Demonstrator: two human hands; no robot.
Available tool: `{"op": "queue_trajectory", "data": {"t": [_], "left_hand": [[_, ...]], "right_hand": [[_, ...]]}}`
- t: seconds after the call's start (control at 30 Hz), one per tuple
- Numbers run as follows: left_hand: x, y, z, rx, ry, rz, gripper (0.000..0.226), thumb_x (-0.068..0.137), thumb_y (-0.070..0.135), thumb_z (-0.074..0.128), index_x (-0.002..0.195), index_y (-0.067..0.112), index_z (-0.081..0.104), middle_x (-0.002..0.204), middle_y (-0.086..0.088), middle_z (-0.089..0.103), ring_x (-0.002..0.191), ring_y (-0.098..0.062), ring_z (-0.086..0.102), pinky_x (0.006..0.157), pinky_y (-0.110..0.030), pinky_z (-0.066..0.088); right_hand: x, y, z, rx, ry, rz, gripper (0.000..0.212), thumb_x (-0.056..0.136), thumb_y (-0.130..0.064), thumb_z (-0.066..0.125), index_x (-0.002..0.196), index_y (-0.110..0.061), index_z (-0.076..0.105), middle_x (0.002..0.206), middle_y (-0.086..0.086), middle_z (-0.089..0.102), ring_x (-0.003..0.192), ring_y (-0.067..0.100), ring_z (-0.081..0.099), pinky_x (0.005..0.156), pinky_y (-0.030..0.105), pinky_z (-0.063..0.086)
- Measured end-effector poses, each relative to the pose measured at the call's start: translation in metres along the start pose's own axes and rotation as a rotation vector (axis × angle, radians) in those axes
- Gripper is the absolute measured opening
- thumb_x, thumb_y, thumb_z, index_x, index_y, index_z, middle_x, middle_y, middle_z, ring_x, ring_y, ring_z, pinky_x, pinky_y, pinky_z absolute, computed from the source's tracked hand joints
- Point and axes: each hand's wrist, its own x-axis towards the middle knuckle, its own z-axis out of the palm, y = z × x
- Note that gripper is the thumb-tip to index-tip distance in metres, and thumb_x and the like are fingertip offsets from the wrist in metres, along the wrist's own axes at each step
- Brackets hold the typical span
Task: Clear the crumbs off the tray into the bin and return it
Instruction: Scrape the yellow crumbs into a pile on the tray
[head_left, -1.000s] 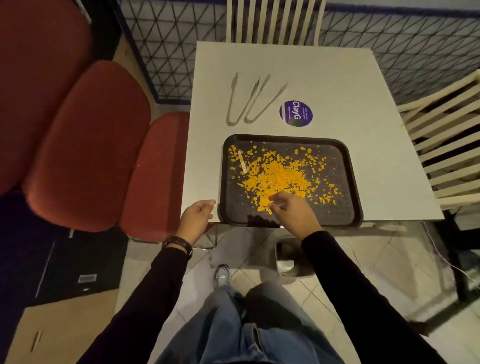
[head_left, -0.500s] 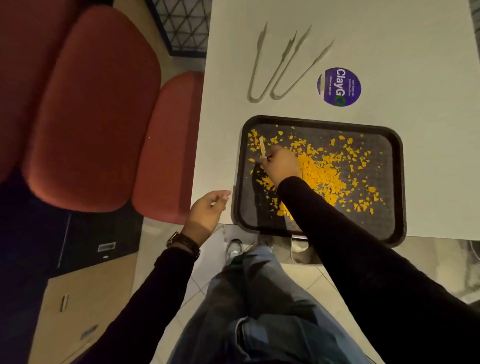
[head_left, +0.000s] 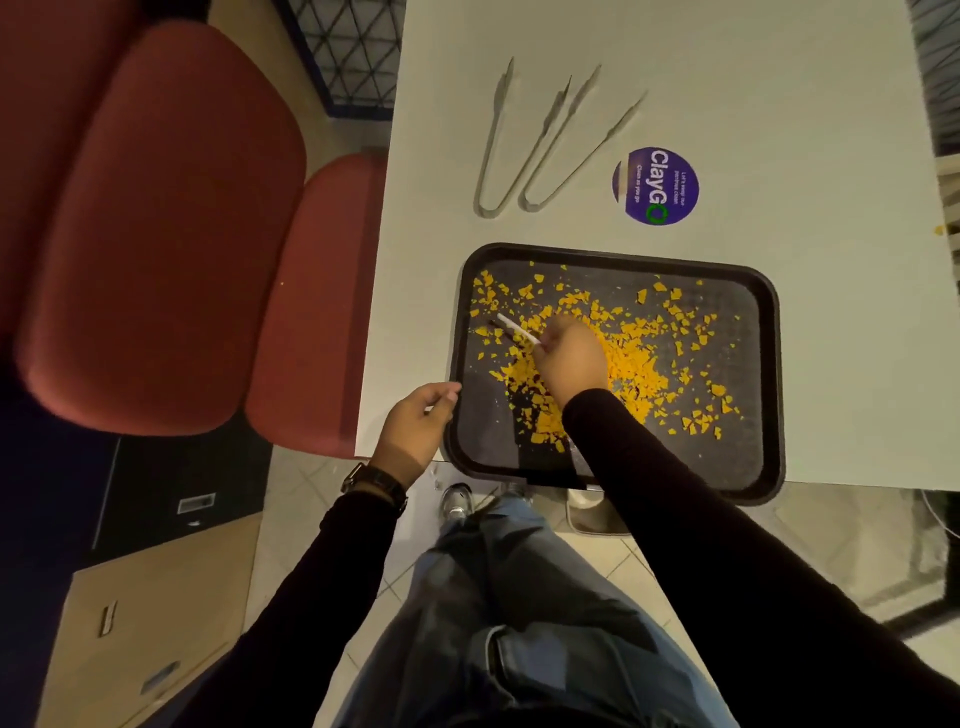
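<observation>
A black tray lies at the near edge of the white table, slightly overhanging it. Orange crumbs are scattered over the tray, thickest in the middle. My right hand is over the crumbs and pinches one end of a thin white stick, whose other end points to the tray's left side. My left hand rests at the tray's left rim near the front corner, fingers loosely curled, holding nothing. No bin is clearly in view.
Two metal tongs lie on the table beyond the tray, beside a round purple sticker. Red padded seats stand to the left. A small pale object sits on the tiled floor under the table edge, by my legs.
My right hand reached from the tray's near edge to the stick at the left side, took hold of it, and has lifted its end towards the middle. The left hand stayed by the rim.
</observation>
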Motion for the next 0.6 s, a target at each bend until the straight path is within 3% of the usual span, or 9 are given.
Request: {"op": "queue_trajectory", "data": {"t": [0.07, 0.13, 0.2, 0.3, 0.37, 0.47, 0.6], "left_hand": [[0.000, -0.001, 0.003, 0.035, -0.004, 0.012, 0.029, 0.095, 0.018, 0.046, 0.118, 0.010, 0.060, 0.114, -0.001, 0.061, 0.107, -0.019, 0.058, 0.098, -0.028, 0.042], [0.001, -0.002, 0.005, 0.104, 0.016, 0.024, 0.030, 0.094, 0.016, 0.045, 0.120, 0.008, 0.060, 0.114, 0.003, 0.057, 0.108, -0.014, 0.053, 0.096, -0.025, 0.038], [0.006, -0.006, 0.008, 0.146, 0.095, 0.030, 0.032, 0.091, 0.016, 0.049, 0.121, 0.009, 0.058, 0.125, -0.002, 0.055, 0.115, -0.019, 0.052, 0.101, -0.030, 0.039], [0.012, -0.011, 0.012, 0.188, 0.178, -0.050, 0.044, 0.088, 0.017, 0.055, 0.131, 0.009, 0.048, 0.136, -0.014, 0.046, 0.124, -0.028, 0.047, 0.107, -0.039, 0.038], [0.016, -0.012, 0.015, 0.192, 0.145, -0.087, 0.048, 0.088, 0.016, 0.054, 0.134, 0.006, 0.042, 0.137, -0.018, 0.046, 0.124, -0.030, 0.047, 0.105, -0.038, 0.039], [0.023, -0.009, 0.020, 0.289, 0.065, -0.046, 0.039, 0.088, 0.013, 0.049, 0.125, 0.001, 0.053, 0.125, -0.020, 0.059, 0.112, -0.033, 0.056, 0.093, -0.035, 0.044], [0.025, -0.005, 0.030, 0.397, 0.048, 0.027, 0.033, 0.091, 0.010, 0.048, 0.122, -0.002, 0.049, 0.124, -0.023, 0.058, 0.113, -0.038, 0.054, 0.092, -0.038, 0.043]], "right_hand": [[-0.013, 0.016, -0.012, 0.023, 0.024, -0.005, 0.004, 0.085, -0.006, 0.056, 0.084, -0.007, 0.060, 0.094, 0.016, 0.065, 0.085, 0.031, 0.062, 0.073, 0.042, 0.055], [-0.027, 0.034, -0.023, 0.015, 0.054, 0.031, 0.016, 0.087, -0.002, 0.052, 0.098, -0.007, 0.064, 0.103, 0.017, 0.065, 0.088, 0.033, 0.062, 0.075, 0.038, 0.053], [-0.040, 0.052, -0.033, 0.026, 0.064, 0.082, 0.026, 0.088, 0.001, 0.051, 0.110, -0.005, 0.064, 0.113, 0.019, 0.062, 0.093, 0.035, 0.061, 0.078, 0.036, 0.049], [-0.061, 0.074, -0.043, 0.013, 0.043, 0.084, 0.019, 0.086, 0.000, 0.057, 0.101, -0.001, 0.068, 0.108, 0.020, 0.063, 0.094, 0.035, 0.061, 0.083, 0.036, 0.048], [-0.077, 0.085, -0.047, -0.002, 0.017, 0.082, 0.011, 0.086, -0.006, 0.059, 0.092, -0.002, 0.067, 0.097, 0.019, 0.064, 0.088, 0.033, 0.060, 0.076, 0.034, 0.048], [-0.100, 0.101, -0.050, -0.028, 0.018, 0.097, 0.010, 0.087, -0.011, 0.057, 0.090, -0.003, 0.063, 0.090, 0.016, 0.063, 0.083, 0.029, 0.058, 0.070, 0.030, 0.041], [-0.123, 0.126, -0.051, -0.010, 0.171, 0.119, 0.007, 0.083, -0.006, 0.062, 0.082, -0.002, 0.067, 0.091, 0.015, 0.061, 0.084, 0.027, 0.057, 0.079, 0.041, 0.050]]}}
